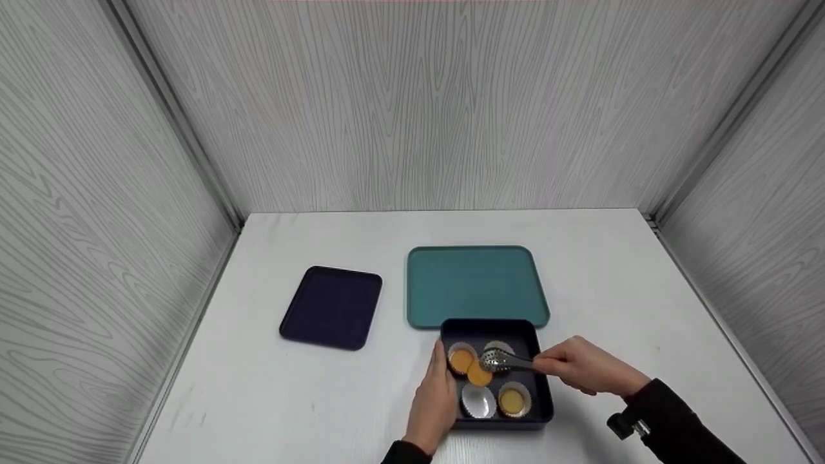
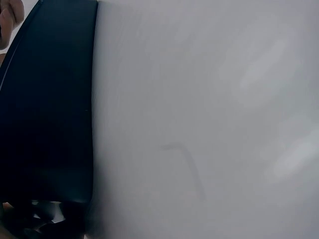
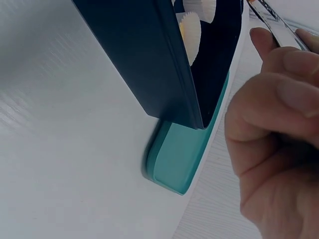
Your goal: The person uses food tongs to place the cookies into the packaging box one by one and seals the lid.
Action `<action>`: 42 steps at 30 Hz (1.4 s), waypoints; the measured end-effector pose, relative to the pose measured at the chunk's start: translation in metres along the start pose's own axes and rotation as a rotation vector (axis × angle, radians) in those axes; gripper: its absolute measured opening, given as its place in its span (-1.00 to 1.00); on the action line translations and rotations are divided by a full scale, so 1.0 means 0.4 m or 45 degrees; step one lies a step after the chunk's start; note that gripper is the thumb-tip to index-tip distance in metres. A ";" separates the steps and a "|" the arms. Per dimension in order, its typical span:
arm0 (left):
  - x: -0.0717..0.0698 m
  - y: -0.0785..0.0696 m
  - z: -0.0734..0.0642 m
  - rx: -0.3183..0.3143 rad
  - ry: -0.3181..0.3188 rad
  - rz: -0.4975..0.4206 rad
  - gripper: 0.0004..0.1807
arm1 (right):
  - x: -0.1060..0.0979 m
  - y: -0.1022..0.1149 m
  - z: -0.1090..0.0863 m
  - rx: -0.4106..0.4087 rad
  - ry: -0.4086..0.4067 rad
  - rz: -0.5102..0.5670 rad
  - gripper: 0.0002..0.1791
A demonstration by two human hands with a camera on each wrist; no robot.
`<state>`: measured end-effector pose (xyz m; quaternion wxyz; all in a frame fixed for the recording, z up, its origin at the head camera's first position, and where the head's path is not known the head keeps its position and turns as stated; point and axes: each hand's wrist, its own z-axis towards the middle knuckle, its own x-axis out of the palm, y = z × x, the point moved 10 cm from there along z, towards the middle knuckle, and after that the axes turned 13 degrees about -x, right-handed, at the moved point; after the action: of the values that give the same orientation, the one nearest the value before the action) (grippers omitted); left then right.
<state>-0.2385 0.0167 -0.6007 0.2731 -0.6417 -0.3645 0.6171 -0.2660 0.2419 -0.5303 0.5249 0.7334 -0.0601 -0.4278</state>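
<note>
My right hand [image 1: 593, 366] grips a pair of metal tongs [image 1: 515, 362] with perforated ends. At their tips is a round orange disc [image 1: 480, 374], over the middle of a dark blue box [image 1: 544, 399]. My left hand [image 1: 436, 398] rests along the box's left wall with its fingers straight. Inside the box, one pleated cup holds an orange disc [image 1: 460, 361] at the back left. A front-right cup contains a yellow disc [image 1: 512, 402]. The front-left silver cup [image 1: 478, 401] shows its bare bottom. The tongs partly hide the back-right cup [image 1: 499, 347].
A teal tray [image 1: 474, 283] lies just behind the box on the white table [image 1: 290, 399]. To its left is a flat dark purple tray [image 1: 332, 308]. Grey wood-grain panels [image 1: 438, 103] stand at the back and both sides.
</note>
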 end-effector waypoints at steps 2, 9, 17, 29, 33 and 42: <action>0.003 0.002 0.001 -0.014 0.026 -0.008 -0.37 | 0.010 0.003 -0.002 -0.014 0.042 0.014 -0.64; 0.004 0.002 0.001 -0.015 0.038 -0.002 -0.38 | 0.031 -0.001 -0.005 -0.008 0.101 0.022 -0.67; -0.002 0.000 0.000 0.007 0.003 0.003 -0.38 | 0.054 -0.010 -0.003 0.004 0.142 0.025 -0.61; 0.006 0.006 0.003 -0.040 0.062 -0.005 -0.38 | 0.074 -0.016 0.012 -0.015 0.178 -0.034 -0.61; 0.005 0.006 0.002 -0.039 0.049 0.000 -0.38 | 0.077 -0.017 0.013 -0.004 0.173 -0.048 -0.63; -0.002 -0.005 0.000 0.002 0.006 0.010 -0.38 | 0.080 -0.006 0.025 -0.073 0.170 -0.153 -0.61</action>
<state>-0.2386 0.0173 -0.5988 0.2723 -0.6444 -0.3609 0.6168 -0.2536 0.2186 -0.5515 0.5218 0.7472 0.0313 -0.4104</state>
